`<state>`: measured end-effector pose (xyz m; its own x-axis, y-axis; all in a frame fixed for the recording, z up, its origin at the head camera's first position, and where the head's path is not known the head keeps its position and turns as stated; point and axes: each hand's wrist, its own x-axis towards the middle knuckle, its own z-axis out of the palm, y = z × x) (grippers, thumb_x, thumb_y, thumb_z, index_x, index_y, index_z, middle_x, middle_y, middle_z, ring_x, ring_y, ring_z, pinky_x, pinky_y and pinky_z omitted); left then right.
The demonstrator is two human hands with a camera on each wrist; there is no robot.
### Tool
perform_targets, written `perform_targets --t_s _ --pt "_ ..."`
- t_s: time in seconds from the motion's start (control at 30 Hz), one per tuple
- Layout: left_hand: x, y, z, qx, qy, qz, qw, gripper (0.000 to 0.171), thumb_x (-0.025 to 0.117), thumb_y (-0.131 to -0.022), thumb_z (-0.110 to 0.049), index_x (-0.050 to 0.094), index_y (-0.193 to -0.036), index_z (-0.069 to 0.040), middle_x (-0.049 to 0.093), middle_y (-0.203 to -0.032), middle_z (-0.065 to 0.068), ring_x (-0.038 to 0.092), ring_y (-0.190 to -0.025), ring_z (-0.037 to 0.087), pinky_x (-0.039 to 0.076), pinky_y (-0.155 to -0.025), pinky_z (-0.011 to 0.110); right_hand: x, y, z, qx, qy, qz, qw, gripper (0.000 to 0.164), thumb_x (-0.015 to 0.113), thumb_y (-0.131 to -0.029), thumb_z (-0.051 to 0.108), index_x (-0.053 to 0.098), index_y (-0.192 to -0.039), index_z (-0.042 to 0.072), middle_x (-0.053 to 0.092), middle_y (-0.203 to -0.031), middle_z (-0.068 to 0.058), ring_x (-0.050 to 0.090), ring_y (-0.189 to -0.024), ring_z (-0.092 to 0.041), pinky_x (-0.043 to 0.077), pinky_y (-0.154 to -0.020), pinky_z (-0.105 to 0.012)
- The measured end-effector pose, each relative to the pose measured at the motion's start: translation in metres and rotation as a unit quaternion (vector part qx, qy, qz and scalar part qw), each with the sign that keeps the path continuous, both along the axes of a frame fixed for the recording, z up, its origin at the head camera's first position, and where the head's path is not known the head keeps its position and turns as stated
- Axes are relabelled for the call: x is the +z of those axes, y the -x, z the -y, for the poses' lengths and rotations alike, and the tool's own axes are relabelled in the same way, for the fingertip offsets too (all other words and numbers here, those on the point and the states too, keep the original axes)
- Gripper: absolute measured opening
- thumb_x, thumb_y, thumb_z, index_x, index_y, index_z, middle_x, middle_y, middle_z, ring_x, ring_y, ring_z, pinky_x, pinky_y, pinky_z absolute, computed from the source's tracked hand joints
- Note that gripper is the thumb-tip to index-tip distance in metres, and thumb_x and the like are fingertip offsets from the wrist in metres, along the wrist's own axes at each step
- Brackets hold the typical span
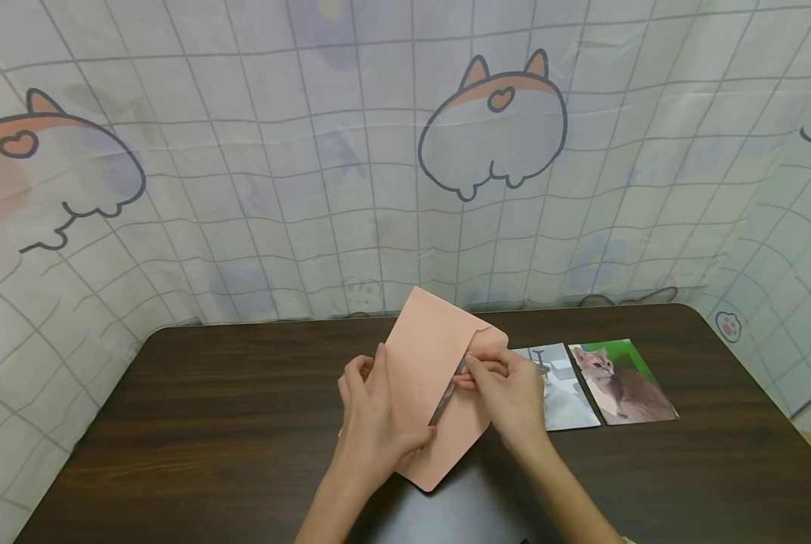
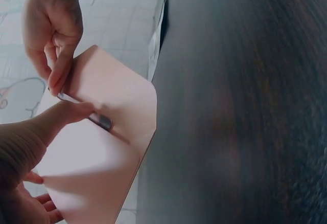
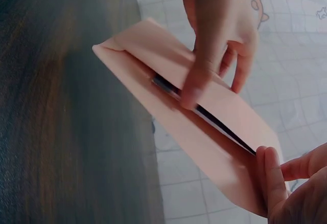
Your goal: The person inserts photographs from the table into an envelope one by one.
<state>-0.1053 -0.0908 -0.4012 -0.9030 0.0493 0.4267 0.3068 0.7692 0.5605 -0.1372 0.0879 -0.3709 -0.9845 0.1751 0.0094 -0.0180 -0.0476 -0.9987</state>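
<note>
My left hand (image 1: 371,423) grips a pink envelope (image 1: 419,363), held tilted above the table, with the thumb on its front and the other fingers behind. Through the long opening beside the flap (image 2: 122,96) shows the edge of a card (image 3: 219,126), dark on one side and glossy; most of it is hidden inside. At the upper end of that opening my right hand (image 1: 510,393) pinches the card's edge with bent fingers; the exact contact is partly covered. Both hands also appear in the left wrist view, my left hand (image 2: 25,152) lower and my right hand (image 2: 53,40) higher.
Two photo cards lie on the dark wooden table (image 1: 208,423) to the right: a cat photo (image 1: 626,385) with green in it, and a pale photo (image 1: 564,397) partly behind my right hand. A grid-patterned curtain (image 1: 276,189) hangs along the table's back and sides.
</note>
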Motion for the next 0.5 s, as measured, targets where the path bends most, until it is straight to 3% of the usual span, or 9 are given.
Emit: perform_targets --t_s 0.13,0.27,0.37,0.5 --pt "-0.002 0.001 0.002 -0.018 0.044 -0.015 0.9987 0.130 0.103 -0.058 -0.020 0.028 -0.160 0.009 0.041 -0.137 0.030 0.041 -0.123 0.046 0.049 -0.098 0.055 0.001 0.001 -0.003 -0.001 0.009 0.001 1.000 0.017 0.065 -0.097 -0.010 0.066 -0.110 -0.021 0.075 -0.077 -0.013 0.073 -0.061 -0.005 0.062 -0.066 -0.023" --pt "-0.002 -0.001 0.002 -0.019 0.081 0.005 0.9965 0.135 0.102 -0.060 -0.026 0.021 -0.165 0.001 0.040 -0.145 0.027 0.041 -0.129 0.046 0.044 -0.097 0.060 0.004 0.002 -0.005 -0.003 0.012 0.003 1.000 0.018 0.064 -0.097 -0.010 0.065 -0.110 -0.021 0.074 -0.076 -0.012 0.073 -0.061 -0.006 0.062 -0.067 -0.024" --pt "-0.003 -0.001 0.002 -0.020 0.092 0.020 0.9953 0.140 0.102 -0.061 -0.027 0.015 -0.168 -0.003 0.037 -0.151 0.025 0.039 -0.133 0.046 0.042 -0.097 0.061 0.005 0.002 -0.008 -0.010 0.015 0.006 1.000 0.018 0.064 -0.097 -0.011 0.065 -0.111 -0.022 0.074 -0.076 -0.010 0.073 -0.061 -0.006 0.062 -0.067 -0.024" --pt "-0.004 -0.001 0.002 -0.021 0.091 0.022 0.9954 0.144 0.102 -0.059 -0.023 0.011 -0.168 -0.002 0.034 -0.153 0.026 0.039 -0.133 0.046 0.045 -0.101 0.060 0.006 0.004 -0.011 -0.010 0.029 0.009 0.999 0.019 0.064 -0.097 -0.012 0.064 -0.112 -0.023 0.073 -0.076 -0.009 0.073 -0.062 -0.006 0.062 -0.068 -0.025"
